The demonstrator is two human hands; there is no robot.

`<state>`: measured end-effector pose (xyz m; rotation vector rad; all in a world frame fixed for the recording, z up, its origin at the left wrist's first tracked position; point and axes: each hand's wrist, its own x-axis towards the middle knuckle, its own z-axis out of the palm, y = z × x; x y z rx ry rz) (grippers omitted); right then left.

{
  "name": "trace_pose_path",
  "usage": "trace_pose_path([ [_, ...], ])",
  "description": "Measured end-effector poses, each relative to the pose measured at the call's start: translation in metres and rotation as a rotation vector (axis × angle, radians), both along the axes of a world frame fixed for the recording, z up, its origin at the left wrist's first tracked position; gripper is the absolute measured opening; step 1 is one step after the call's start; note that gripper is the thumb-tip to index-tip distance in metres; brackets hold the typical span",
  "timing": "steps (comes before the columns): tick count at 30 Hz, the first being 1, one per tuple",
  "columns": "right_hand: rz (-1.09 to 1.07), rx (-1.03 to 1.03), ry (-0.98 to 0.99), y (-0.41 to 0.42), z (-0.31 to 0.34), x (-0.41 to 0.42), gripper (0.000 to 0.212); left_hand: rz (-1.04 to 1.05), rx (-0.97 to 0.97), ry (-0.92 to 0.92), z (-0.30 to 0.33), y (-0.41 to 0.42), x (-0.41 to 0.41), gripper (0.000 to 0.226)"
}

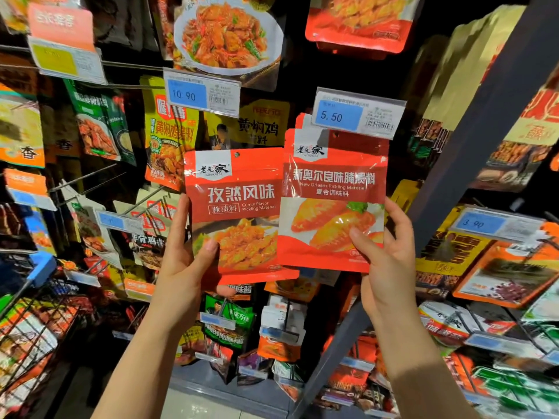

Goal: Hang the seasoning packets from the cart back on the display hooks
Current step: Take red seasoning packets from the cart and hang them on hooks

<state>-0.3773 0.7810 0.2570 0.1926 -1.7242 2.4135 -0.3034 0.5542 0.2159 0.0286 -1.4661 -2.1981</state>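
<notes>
left hand (184,261): grips the cumin packet (234,213) at its lower left edge, thumb across the front, fingers behind.
right hand (385,252): grips the New Orleans packet (334,201) at its lower right corner, thumb on the front, fingers along the right edge.
cumin packet: flat red pouch, white logo patch top left, white Chinese lettering, "Cumin Flavor Pickling Material", photo of orange fried pieces below; small hang hole at top centre; held upright, just left of the other packet, its right edge touching or slightly under it.
New Orleans packet: red glossy pouch, same white logo patch, "New Orleans Pickling Material", photo of glazed wings; sits a bit higher than the cumin one; top reaches up to the 5.50 price tag (358,114); whether its hole is on the hook, cannot tell, tag covers it.
behind right-hand packet: more red pouches of the same look, edges showing at top left.
above left hand: 10.90 price tag (201,93), yellow packets (169,131) hanging.
right of right hand: grey upright post (472,146), 3.90 price tag (496,223).
</notes>
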Motion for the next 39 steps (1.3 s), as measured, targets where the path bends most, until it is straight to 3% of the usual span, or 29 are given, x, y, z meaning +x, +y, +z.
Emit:
trace_pose_path([
  [8,-0.118,0.052,0.029,-0.015,-0.003,-0.002,0.06,0.02,0.049,-0.011,-0.002,-0.001,-0.002,0.074],
  [13,-0.332,0.428,0.179,-0.024,0.007,-0.028,0.055,0.133,0.068,-0.036,-0.013,-0.016,0.002,0.069],
  [17,-0.495,0.646,0.129,-0.036,0.01,-0.065,0.056,0.166,0.066,-0.045,-0.022,-0.028,0.003,0.067],
  [24,-0.536,0.803,-0.089,-0.044,0.005,-0.106,0.043,0.066,0.052,-0.036,-0.026,-0.027,0.002,0.072],
  [27,-0.506,0.884,-0.114,-0.045,0.002,-0.108,0.058,0.035,0.009,-0.044,-0.024,-0.027,-0.001,0.065],
  [31,-0.389,1.03,-0.076,-0.043,-0.007,-0.087,0.043,0.022,0.051,-0.002,-0.01,-0.016,-0.005,0.066],
  [32,-0.333,0.998,-0.02,-0.043,-0.011,-0.074,0.044,0.027,0.053,0.012,-0.007,-0.014,-0.007,0.066],
  [36,0.067,0.523,0.032,-0.05,-0.006,-0.006,0.037,-0.043,0.008,0.022,0.003,0.004,-0.015,0.068],
  [39,0.08,0.436,0.142,-0.047,-0.003,0.024,0.055,-0.108,-0.073,0.079,0.013,0.025,-0.021,0.071],
])
